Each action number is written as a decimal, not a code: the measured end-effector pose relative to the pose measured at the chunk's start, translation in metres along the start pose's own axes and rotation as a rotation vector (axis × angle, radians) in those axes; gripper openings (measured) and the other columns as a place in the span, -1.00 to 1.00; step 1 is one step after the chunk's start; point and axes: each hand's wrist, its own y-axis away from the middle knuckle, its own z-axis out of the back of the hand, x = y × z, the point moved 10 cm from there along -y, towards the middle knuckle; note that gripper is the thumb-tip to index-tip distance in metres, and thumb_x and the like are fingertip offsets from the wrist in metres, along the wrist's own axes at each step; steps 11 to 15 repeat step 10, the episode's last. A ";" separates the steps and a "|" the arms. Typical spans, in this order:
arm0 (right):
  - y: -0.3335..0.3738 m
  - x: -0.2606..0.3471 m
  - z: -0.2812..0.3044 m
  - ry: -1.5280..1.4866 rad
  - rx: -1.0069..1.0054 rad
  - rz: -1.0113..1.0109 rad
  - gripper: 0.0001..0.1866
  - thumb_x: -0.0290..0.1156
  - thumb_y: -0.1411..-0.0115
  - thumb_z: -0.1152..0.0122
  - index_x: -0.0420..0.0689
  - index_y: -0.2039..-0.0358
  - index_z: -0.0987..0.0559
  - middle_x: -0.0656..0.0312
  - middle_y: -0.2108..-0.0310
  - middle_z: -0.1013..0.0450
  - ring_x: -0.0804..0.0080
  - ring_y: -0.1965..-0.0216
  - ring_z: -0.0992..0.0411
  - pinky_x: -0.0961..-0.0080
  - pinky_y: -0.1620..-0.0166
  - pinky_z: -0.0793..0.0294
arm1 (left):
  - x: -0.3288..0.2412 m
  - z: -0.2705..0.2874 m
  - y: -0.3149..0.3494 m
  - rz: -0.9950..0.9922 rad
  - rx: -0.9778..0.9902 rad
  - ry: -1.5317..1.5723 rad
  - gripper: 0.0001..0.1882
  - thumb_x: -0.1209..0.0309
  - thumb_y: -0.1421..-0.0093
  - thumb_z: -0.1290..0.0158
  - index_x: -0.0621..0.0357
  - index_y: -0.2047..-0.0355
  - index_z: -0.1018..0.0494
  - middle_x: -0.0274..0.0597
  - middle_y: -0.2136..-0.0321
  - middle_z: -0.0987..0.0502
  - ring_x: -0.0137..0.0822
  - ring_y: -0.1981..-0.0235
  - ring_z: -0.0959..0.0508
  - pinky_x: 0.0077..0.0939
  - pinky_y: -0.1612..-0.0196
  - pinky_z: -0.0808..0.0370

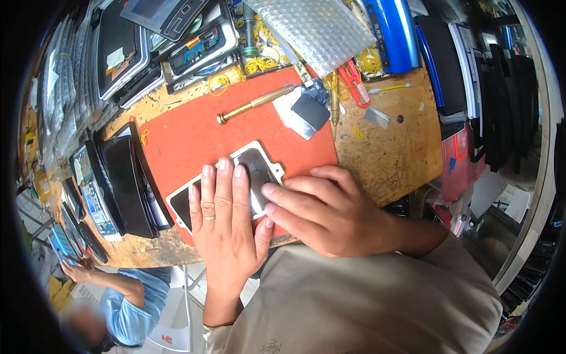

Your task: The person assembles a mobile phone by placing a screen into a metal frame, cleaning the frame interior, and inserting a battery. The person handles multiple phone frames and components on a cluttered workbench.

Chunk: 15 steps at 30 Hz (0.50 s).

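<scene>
A dark, glossy phone-sized screen [257, 171] lies in a cream-coloured frame [177, 223] with small side tabs, on an orange mat [183, 138]. My left hand [227, 227], with a ring on one finger, rests flat across the screen's middle and hides much of it. Its fingers are stretched out. From the right, my right hand [330, 215] reaches in with fingers apart, its fingertips touching the right end of the screen and frame. Neither hand has anything wrapped in its fingers. Beyond them lies a brass-coloured screwdriver [256, 105].
Next to the screwdriver sit a black square piece [311, 112] and red-handled pliers [355, 84]. Bubble wrap [312, 32] and a blue cylinder [392, 35] lie farther back. Stacked devices [127, 183] line the left side. Another person [132, 304] handles a blue device at lower left.
</scene>
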 end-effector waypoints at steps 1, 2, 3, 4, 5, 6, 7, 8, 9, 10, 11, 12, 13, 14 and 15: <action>0.001 -0.004 0.004 -0.045 -0.029 -0.015 -0.68 -0.38 -0.20 -0.35 -0.20 0.04 -0.66 0.07 -0.11 -0.58 0.23 0.00 -0.55 0.20 -0.09 -0.45 | 0.001 0.000 0.000 0.001 0.000 -0.001 -0.29 -0.03 -0.48 0.18 0.24 -0.43 -0.28 0.09 -0.45 -0.26 0.12 -0.50 -0.19 0.09 -0.50 -0.02; 0.003 -0.010 0.010 -0.036 -0.099 -0.036 -0.65 -0.45 -0.14 -0.32 -0.26 0.05 -0.63 0.04 -0.02 -0.57 0.20 0.06 -0.56 0.23 -0.06 -0.47 | 0.002 0.000 0.001 0.008 0.001 -0.004 -0.29 -0.02 -0.47 0.17 0.23 -0.43 -0.29 0.08 -0.45 -0.27 0.12 -0.50 -0.19 0.10 -0.50 -0.02; 0.004 -0.016 0.014 -0.068 -0.137 -0.029 -0.65 -0.48 -0.13 -0.31 -0.27 0.05 -0.62 0.04 0.00 -0.58 0.20 0.08 -0.56 0.22 -0.03 -0.48 | 0.003 -0.002 -0.002 -0.002 -0.011 -0.001 -0.29 -0.02 -0.47 0.16 0.22 -0.43 -0.29 0.08 -0.45 -0.27 0.12 -0.50 -0.19 0.10 -0.50 -0.02; 0.007 -0.021 0.019 -0.113 -0.167 -0.034 -0.65 -0.51 -0.12 -0.29 -0.28 0.05 -0.61 0.03 0.03 -0.59 0.19 0.10 -0.57 0.21 -0.01 -0.49 | 0.004 -0.002 -0.001 -0.004 -0.013 -0.001 -0.29 -0.02 -0.46 0.15 0.22 -0.43 -0.29 0.07 -0.44 -0.27 0.12 -0.50 -0.19 0.10 -0.50 -0.02; 0.008 -0.025 0.022 -0.153 -0.200 -0.036 -0.65 -0.54 -0.11 -0.28 -0.30 0.05 -0.60 0.02 0.06 -0.60 0.19 0.12 -0.58 0.20 0.01 -0.49 | 0.006 -0.002 -0.001 -0.002 -0.019 -0.010 -0.30 -0.01 -0.46 0.15 0.22 -0.43 -0.29 0.06 -0.44 -0.27 0.12 -0.50 -0.19 0.11 -0.50 -0.02; 0.009 -0.026 0.024 -0.191 -0.254 -0.028 -0.64 -0.57 -0.11 -0.25 -0.31 0.04 -0.58 0.01 0.11 -0.61 0.19 0.14 -0.58 0.19 0.04 -0.50 | 0.006 -0.002 0.000 -0.002 -0.022 -0.009 -0.29 -0.02 -0.46 0.15 0.22 -0.43 -0.29 0.06 -0.44 -0.27 0.12 -0.50 -0.19 0.11 -0.50 -0.02; 0.009 -0.026 0.022 -0.189 -0.236 -0.026 -0.63 -0.57 -0.10 -0.25 -0.31 0.03 -0.58 0.01 0.10 -0.61 0.18 0.14 -0.58 0.20 0.04 -0.50 | 0.006 -0.002 0.000 -0.009 -0.021 -0.003 -0.29 -0.02 -0.46 0.15 0.22 -0.43 -0.29 0.06 -0.45 -0.27 0.12 -0.50 -0.19 0.10 -0.50 -0.02; 0.008 -0.025 0.021 -0.186 -0.219 -0.024 -0.62 -0.57 -0.10 -0.25 -0.31 0.03 -0.58 0.01 0.10 -0.61 0.16 0.14 -0.58 0.20 0.04 -0.50 | 0.006 -0.002 0.000 -0.012 -0.021 -0.005 -0.29 -0.02 -0.46 0.14 0.22 -0.43 -0.29 0.06 -0.45 -0.27 0.12 -0.50 -0.19 0.10 -0.50 -0.02; 0.008 -0.024 0.021 -0.183 -0.203 -0.021 -0.62 -0.58 -0.09 -0.24 -0.31 0.02 -0.58 0.01 0.10 -0.61 0.15 0.14 -0.58 0.21 0.04 -0.50 | 0.007 -0.002 0.000 -0.010 -0.023 -0.013 -0.29 -0.02 -0.46 0.14 0.22 -0.43 -0.29 0.06 -0.45 -0.26 0.12 -0.50 -0.19 0.10 -0.50 -0.02; 0.007 -0.022 0.018 -0.203 -0.125 -0.044 -0.62 -0.74 -0.14 -0.08 -0.29 0.00 -0.54 -0.04 0.00 -0.63 0.10 0.08 -0.61 0.14 -0.03 -0.48 | 0.006 -0.001 0.001 -0.016 -0.023 -0.007 -0.29 -0.02 -0.46 0.14 0.22 -0.43 -0.29 0.06 -0.45 -0.26 0.12 -0.50 -0.19 0.10 -0.50 -0.02; 0.007 -0.022 0.018 -0.203 -0.125 -0.044 -0.62 -0.74 -0.14 -0.08 -0.29 0.00 -0.54 -0.04 0.00 -0.63 0.10 0.08 -0.61 0.14 -0.03 -0.48 | 0.006 -0.001 0.001 -0.016 -0.023 -0.007 -0.29 -0.02 -0.46 0.14 0.22 -0.43 -0.29 0.06 -0.45 -0.26 0.12 -0.50 -0.19 0.10 -0.50 -0.02; 0.007 -0.022 0.018 -0.203 -0.125 -0.044 -0.62 -0.74 -0.14 -0.08 -0.29 0.00 -0.54 -0.04 0.00 -0.63 0.10 0.08 -0.61 0.14 -0.03 -0.48 | 0.006 -0.001 0.001 -0.016 -0.023 -0.007 -0.29 -0.02 -0.46 0.14 0.22 -0.43 -0.29 0.06 -0.45 -0.26 0.12 -0.50 -0.19 0.10 -0.50 -0.02; 0.007 -0.022 0.018 -0.203 -0.125 -0.044 -0.62 -0.74 -0.14 -0.08 -0.29 0.00 -0.54 -0.04 0.00 -0.63 0.10 0.08 -0.61 0.14 -0.03 -0.48 | 0.006 -0.001 0.001 -0.016 -0.023 -0.007 -0.29 -0.02 -0.46 0.14 0.22 -0.43 -0.29 0.06 -0.45 -0.26 0.12 -0.50 -0.19 0.10 -0.50 -0.02; 0.007 -0.022 0.018 -0.203 -0.125 -0.044 -0.62 -0.74 -0.14 -0.08 -0.29 0.00 -0.54 -0.04 0.00 -0.63 0.10 0.08 -0.61 0.14 -0.03 -0.48 | 0.006 -0.001 0.001 -0.016 -0.023 -0.007 -0.29 -0.02 -0.46 0.14 0.22 -0.43 -0.29 0.06 -0.45 -0.26 0.12 -0.50 -0.19 0.10 -0.50 -0.02; 0.007 -0.022 0.018 -0.203 -0.125 -0.044 -0.62 -0.74 -0.14 -0.08 -0.29 0.00 -0.54 -0.04 0.00 -0.63 0.10 0.08 -0.61 0.14 -0.03 -0.48 | 0.006 -0.001 0.001 -0.016 -0.023 -0.007 -0.29 -0.02 -0.46 0.14 0.22 -0.43 -0.29 0.06 -0.45 -0.26 0.12 -0.50 -0.19 0.10 -0.50 -0.02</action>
